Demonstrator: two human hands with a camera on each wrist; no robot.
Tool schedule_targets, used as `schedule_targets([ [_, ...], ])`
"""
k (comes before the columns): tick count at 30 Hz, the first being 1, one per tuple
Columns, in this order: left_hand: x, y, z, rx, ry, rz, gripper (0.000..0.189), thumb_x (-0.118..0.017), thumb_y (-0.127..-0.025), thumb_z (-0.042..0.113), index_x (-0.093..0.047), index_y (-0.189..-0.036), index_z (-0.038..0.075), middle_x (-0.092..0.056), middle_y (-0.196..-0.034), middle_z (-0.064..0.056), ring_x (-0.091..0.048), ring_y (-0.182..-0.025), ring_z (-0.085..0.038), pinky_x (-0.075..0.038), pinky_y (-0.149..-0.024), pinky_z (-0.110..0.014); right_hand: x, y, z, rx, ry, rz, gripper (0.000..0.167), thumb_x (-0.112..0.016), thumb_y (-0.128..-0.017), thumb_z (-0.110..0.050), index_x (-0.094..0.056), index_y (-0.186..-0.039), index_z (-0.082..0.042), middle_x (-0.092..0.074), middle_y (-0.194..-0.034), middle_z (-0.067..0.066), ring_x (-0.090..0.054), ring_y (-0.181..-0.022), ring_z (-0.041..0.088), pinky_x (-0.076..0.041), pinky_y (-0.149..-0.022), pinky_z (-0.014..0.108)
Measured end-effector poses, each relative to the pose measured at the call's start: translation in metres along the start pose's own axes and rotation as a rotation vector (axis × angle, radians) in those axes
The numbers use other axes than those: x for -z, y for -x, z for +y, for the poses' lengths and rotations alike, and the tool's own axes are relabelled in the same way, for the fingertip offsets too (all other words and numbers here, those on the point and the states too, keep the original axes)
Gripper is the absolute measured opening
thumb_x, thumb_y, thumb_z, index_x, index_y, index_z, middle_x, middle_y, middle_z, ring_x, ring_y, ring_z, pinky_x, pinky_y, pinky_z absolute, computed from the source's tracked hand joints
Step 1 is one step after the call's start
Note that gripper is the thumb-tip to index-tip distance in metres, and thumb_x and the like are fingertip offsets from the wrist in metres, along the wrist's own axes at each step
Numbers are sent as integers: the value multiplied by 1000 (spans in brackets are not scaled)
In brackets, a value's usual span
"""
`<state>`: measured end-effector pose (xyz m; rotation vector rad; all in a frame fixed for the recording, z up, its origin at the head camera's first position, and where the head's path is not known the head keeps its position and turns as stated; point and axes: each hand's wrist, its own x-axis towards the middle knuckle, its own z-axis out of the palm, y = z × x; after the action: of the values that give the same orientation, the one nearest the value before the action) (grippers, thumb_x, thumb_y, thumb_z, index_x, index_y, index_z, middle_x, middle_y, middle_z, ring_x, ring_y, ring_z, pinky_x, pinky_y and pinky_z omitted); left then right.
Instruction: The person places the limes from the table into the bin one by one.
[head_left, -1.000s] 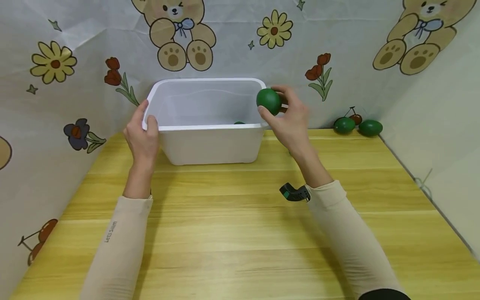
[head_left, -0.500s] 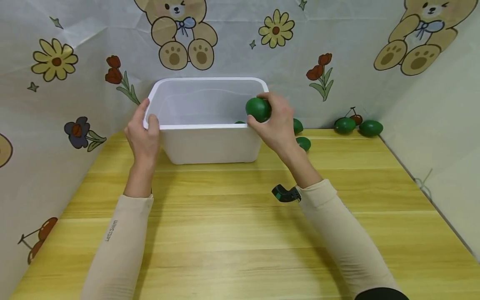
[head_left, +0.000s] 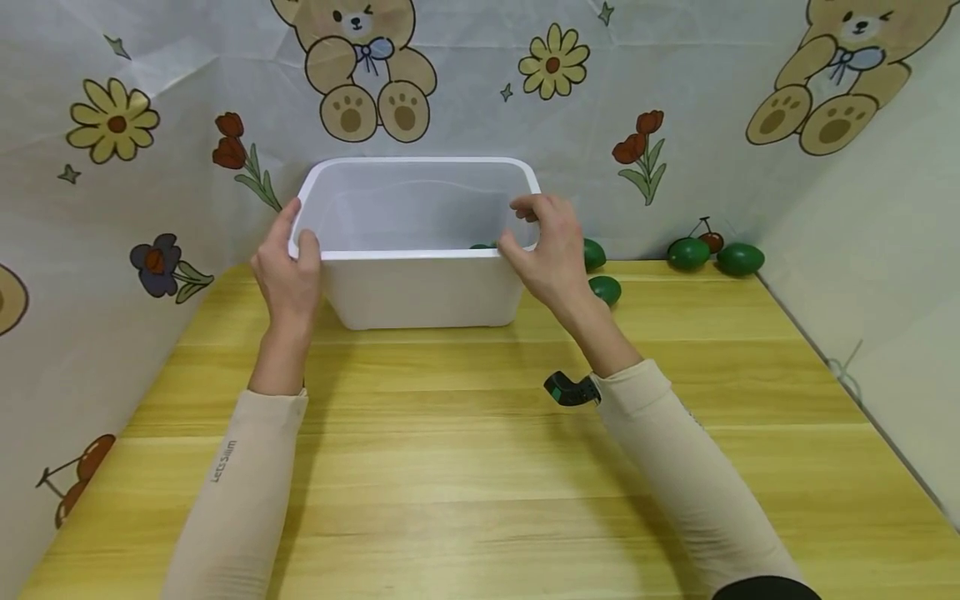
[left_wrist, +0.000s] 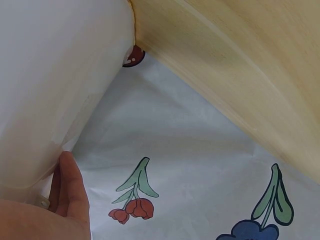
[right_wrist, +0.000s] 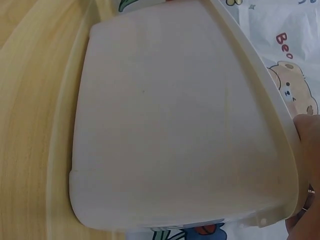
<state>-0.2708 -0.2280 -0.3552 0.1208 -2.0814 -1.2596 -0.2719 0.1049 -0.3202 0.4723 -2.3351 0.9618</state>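
Observation:
A white plastic bin [head_left: 423, 292] stands on the wooden table against the back wall. My left hand [head_left: 288, 267] grips its left rim, thumb at the front corner; in the left wrist view those fingers [left_wrist: 74, 187] lie along the bin's outer side. Over the right rim is my right hand [head_left: 553, 246], thumb and fingers apart and holding nothing. Just above the front rim, the tops of dark green oval fruits [head_left: 482, 247] show inside the bin; most of them is hidden. In the right wrist view, the bin's outer wall [right_wrist: 175, 125] fills the middle.
Two green oval fruits, one nearer [head_left: 605, 290] and one behind [head_left: 594, 254], lie right of the bin, partly covered by my right hand and wrist. Another pair, left [head_left: 687, 253] and right [head_left: 740, 259], lies at the back right corner. Patterned cloth [head_left: 480, 117] covers the back wall.
My right hand carried a green oval fruit leftward over the right rim and let it go into the bin; its fingers have parted. The left hand stays on the left rim.

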Motion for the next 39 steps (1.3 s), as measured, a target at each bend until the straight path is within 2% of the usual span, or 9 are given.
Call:
schedule_targets([
  [5,0,0,0,-2,2,2,55,-45,-98,33,-63,-147,18,-64,-147,1,-61,-136,-15,-52,-112,-40,-1,1,3,30,-11,29,31,-67,-93,-18,-71,-119,-2,-69,-114,17,-60,-109,33,-48,-98,44],
  [11,0,0,-1,-9,6,4,55,-45,-97,33,-64,-147,17,-65,-146,1,-62,-135,-14,-53,-111,-40,2,6,5,23,-28,55,34,-68,-97,-20,-69,-126,-3,-69,-122,15,-62,-115,31,-51,-104,40],
  [18,-1,0,0,-10,5,6,55,-45,-98,33,-64,-147,17,-65,-146,2,-62,-135,-13,-52,-112,-39,12,11,18,-31,-206,160,36,-63,-104,-24,-66,-132,-2,-68,-130,16,-64,-122,27,-55,-108,37],
  [22,0,0,0,-8,0,6,54,-45,-99,32,-64,-147,18,-65,-147,3,-62,-135,-13,-52,-111,-39,20,13,33,-81,-234,185,34,-60,-106,-25,-67,-132,-3,-69,-129,12,-64,-121,23,-56,-106,40],
  [31,0,-1,0,-18,-2,6,53,-46,-99,32,-64,-147,17,-65,-147,2,-62,-135,-11,-52,-112,-37,36,24,69,-150,-196,215,29,-66,-100,-12,-69,-126,-1,-71,-124,13,-65,-116,30,-57,-103,47],
  [39,-1,-1,0,-18,-6,10,54,-45,-98,32,-64,-146,17,-65,-146,2,-62,-135,-13,-52,-112,-38,43,41,97,-287,-143,184,34,-67,-97,-10,-66,-130,1,-68,-129,15,-62,-120,30,-54,-106,48],
])
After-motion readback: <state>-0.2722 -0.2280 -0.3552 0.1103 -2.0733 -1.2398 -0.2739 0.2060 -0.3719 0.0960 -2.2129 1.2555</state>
